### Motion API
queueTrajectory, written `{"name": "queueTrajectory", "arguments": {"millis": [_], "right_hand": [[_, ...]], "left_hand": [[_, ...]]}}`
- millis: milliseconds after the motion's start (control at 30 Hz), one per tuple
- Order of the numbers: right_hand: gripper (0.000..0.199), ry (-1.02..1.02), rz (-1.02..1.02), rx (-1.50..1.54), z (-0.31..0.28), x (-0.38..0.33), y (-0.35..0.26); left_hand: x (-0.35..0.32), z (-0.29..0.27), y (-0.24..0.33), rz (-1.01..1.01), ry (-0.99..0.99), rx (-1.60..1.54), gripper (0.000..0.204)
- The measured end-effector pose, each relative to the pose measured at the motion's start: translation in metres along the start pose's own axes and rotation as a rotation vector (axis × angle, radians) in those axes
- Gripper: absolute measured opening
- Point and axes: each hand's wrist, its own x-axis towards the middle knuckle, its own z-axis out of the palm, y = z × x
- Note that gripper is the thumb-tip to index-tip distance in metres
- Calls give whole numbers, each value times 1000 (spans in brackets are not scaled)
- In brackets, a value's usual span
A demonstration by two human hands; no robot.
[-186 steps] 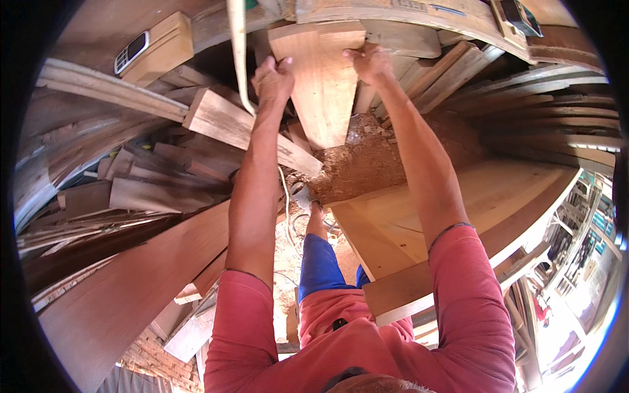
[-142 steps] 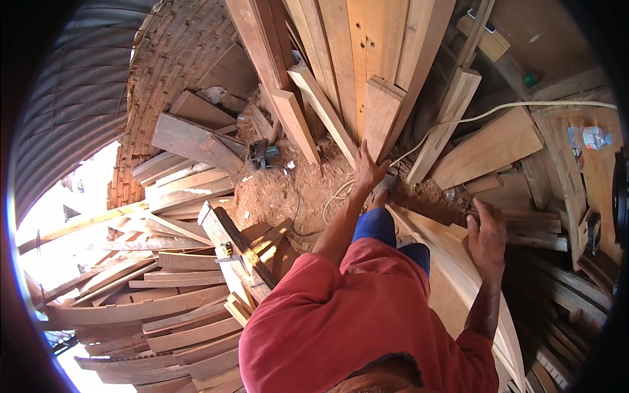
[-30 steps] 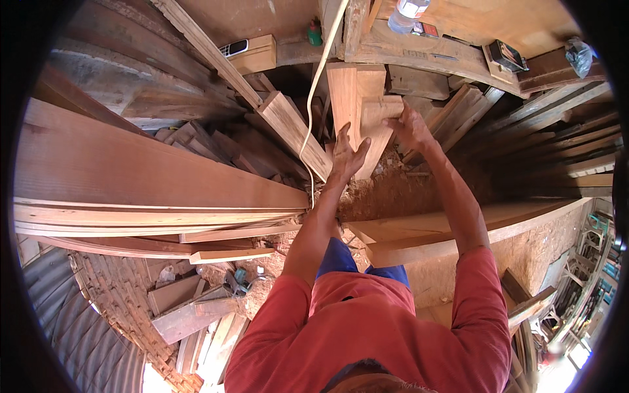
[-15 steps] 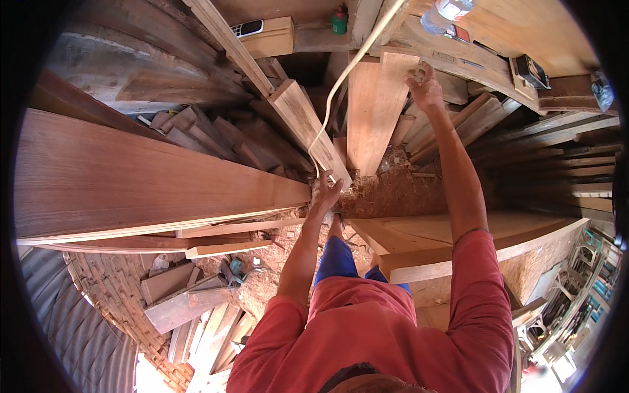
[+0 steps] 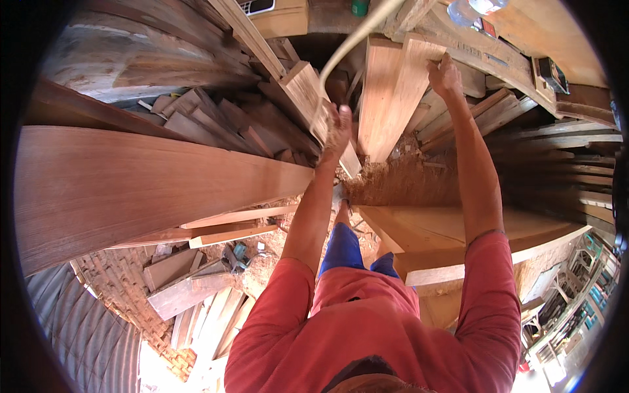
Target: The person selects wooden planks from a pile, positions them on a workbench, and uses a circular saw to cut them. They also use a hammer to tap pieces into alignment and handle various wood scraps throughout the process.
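Observation:
My left hand (image 5: 337,131) is raised in front of a narrow wooden plank (image 5: 306,86), beside a pale cord (image 5: 357,38) that hangs down from above. Its fingertips point up and look apart, with nothing clearly gripped; the cord's lower part is blurred near the hand. My right hand (image 5: 445,76) is at the upper right edge of a light wooden board (image 5: 414,65), its fingers curled over that edge. This board stands upright, leaning against another wide light board (image 5: 380,98). The fingers behind the edge are partly hidden.
A broad brown board (image 5: 157,177) juts in from the left. Wood offcuts (image 5: 203,124) are heaped behind it. At right lies a wooden panel frame (image 5: 485,255). A bottle (image 5: 468,12) and a black box (image 5: 552,74) sit on the ledge. Shavings (image 5: 406,187) cover the floor.
My left hand has moved up along the narrow plank from its lower end. My right hand stays at the board's upper edge. The view has shifted slightly, and the cord now looks blurred.

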Motion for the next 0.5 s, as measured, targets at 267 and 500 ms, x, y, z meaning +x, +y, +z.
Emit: {"name": "queueTrajectory", "arguments": {"millis": [267,500], "right_hand": [[60,-58,174,-175,-11,-8,7],[66,-195,19,-144,-26,-3,21]], "left_hand": [[-19,-54,57,218,428,84,98],[30,-74,104,47,245,788,95]]}}
